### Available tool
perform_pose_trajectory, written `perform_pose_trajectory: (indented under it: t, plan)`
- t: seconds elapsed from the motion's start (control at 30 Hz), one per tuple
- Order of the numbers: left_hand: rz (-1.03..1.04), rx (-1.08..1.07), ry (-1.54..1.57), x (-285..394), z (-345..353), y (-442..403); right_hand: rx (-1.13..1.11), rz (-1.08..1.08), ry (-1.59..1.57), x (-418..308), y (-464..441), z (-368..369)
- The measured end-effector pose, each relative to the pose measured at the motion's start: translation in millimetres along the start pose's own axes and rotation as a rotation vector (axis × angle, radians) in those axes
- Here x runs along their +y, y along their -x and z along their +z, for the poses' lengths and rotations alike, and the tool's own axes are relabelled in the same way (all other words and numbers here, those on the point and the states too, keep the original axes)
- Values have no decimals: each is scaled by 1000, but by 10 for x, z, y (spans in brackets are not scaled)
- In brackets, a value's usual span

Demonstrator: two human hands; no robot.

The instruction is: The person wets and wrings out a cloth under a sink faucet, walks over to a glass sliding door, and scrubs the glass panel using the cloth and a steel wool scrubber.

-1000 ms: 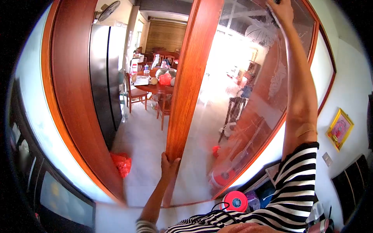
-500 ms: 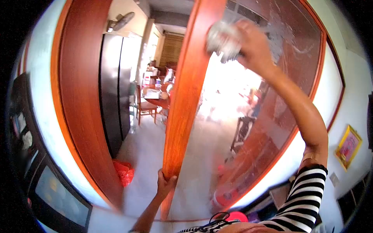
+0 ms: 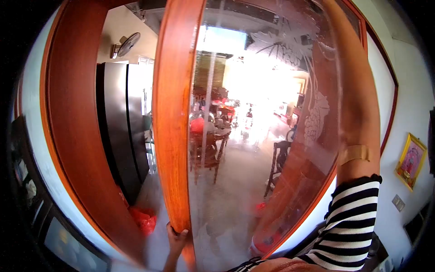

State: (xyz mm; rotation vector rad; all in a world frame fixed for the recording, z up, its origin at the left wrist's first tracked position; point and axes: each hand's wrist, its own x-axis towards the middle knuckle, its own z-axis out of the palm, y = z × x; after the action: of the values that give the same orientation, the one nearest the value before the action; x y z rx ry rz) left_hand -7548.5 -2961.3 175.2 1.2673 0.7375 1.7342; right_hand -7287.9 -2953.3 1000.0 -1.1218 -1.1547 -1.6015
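Note:
My left hand [image 3: 176, 238] is closed around the lower part of the wooden edge of a sliding door [image 3: 172, 127], thumb on the near face. The door holds a large glass pane [image 3: 244, 186] with etched leaf and grape patterns and wet-looking streaks. My right arm [image 3: 358, 99] reaches up along the pane's right side, in a striped sleeve with a plaster-like strip near the elbow. The right hand is beyond the top edge of the view, so whatever it holds is hidden.
Left of the door, the opening shows a dark fridge [image 3: 118, 122], a wall fan [image 3: 128, 45] and a red plastic bag [image 3: 144, 221] on the floor. Chairs and a table show through the glass. A television [image 3: 72, 245] stands lower left; a yellow-framed picture [image 3: 411, 161] hangs right.
My right hand, which held a greyish crumpled wad against the upper door frame, has moved up and right out of view. My left hand keeps its grip on the door edge. The view has shifted.

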Motion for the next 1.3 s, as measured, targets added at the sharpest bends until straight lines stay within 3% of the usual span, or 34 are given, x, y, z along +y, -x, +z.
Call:
perform_pose_trajectory:
  t: [0.03, 0.07, 0.1, 0.13, 0.23, 0.3, 0.33, 0.4, 0.47, 0.53, 0.6, 0.67, 0.73, 0.77, 0.87, 0.9, 0.93, 1.0, 1.03, 1.07, 1.1, 1.2, 1.23, 1.27, 1.3]
  plan:
    - [2, 12, 2, 58, 43, 30, -78, 101, -54, 182, 146, -227]
    - [6, 24, 8, 79, 77, 27, 69, 108, -115, 640, 165, -41]
    - [17, 23, 7, 59, 86, 3, -28, 5, -315, 821, 377, -275]
    - [28, 25, 5, 46, 99, 11, -22, -32, -159, 1259, 434, -166]
    - [25, 14, -27, -23, 52, 31, -78, 358, 343, 2112, 927, -77]
    - [12, 11, -14, -49, 14, 10, 1, 461, 164, 2464, 1193, 7]
    - [-1, 10, 14, -42, 40, 7, 39, 421, 8, 2208, 1367, -118]
    - [-39, -5, 48, -28, 68, 45, 185, 148, -199, 1390, 1753, -407]
    - [-69, -34, 46, 27, 44, 29, 136, -111, -213, 1049, 1951, -394]
    - [-65, -26, 70, 86, 77, 46, 256, -432, -276, 445, 2341, -535]
    - [-82, -4, 87, 50, 81, 67, 90, -584, -397, -53, 2792, -666]
    - [-69, 9, 76, 162, 130, 63, -290, -699, -676, -475, 3276, -586]
    - [-67, 9, 40, 248, 165, 89, -216, -1067, -438, -647, 3444, -919]
    - [-73, -4, 10, 263, 147, 65, -165, -1089, -485, -666, 3326, -908]
    - [-91, 2, 19, 264, 149, 89, -38, -828, -318, -614, 2662, -661]
    - [-92, 15, 42, 260, 167, 92, -170, -669, -488, -451, 2321, -528]
    - [-96, 11, 35, 227, 163, 99, 77, -593, -420, -359, 1973, -560]
    - [-98, 9, 19, 156, 112, 97, 109, -207, -33, -69, 1442, -571]
    - [-110, 23, 13, 201, 124, 96, 140, -19, -22, 176, 1231, -434]
    - [-121, 39, 10, 262, 170, 110, -130, 95, -46, 966, 565, 102]
    - [-137, 53, 8, 291, 197, 118, -103, 234, 139, 582, 994, -587]
    - [-88, 41, -40, 215, 152, 118, -17, 298, 15, 1253, 1111, -503]
    - [-97, 54, -22, 183, 145, 128, -287, 458, -341, 1024, 1338, -924]
    - [-112, 65, -2, 138, 137, 127, -207, 437, -486, 725, 1664, -1166]
    - [-126, 75, 19, 101, 140, 127, 65, 147, -481, 931, 1849, -852]
